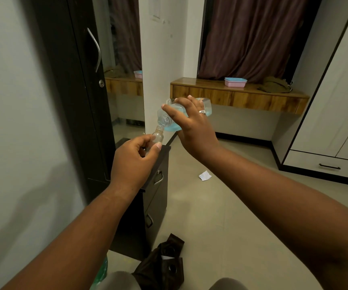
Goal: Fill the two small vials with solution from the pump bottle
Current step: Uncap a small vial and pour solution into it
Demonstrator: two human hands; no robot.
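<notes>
My left hand [134, 159] grips a small clear vial [158, 136], held nearly upright with its open neck tilted up and to the right. My right hand [192, 124], with a ring on one finger, is wrapped over a clear bottle of pale blue solution [169, 122]. The bottle lies tipped on its side, and its open threaded mouth points down-left and touches the vial's neck. No pump head shows on the bottle. A second vial is not in view. Both hands are in mid-air above a dark drawer unit [158, 185].
A tall dark cupboard [81, 91] with a mirror stands at left. A wooden shelf [238, 95] with a pink and blue box [235, 82] runs along the back wall. A scrap of paper [205, 176] and a dark brown bag [166, 260] lie on the floor.
</notes>
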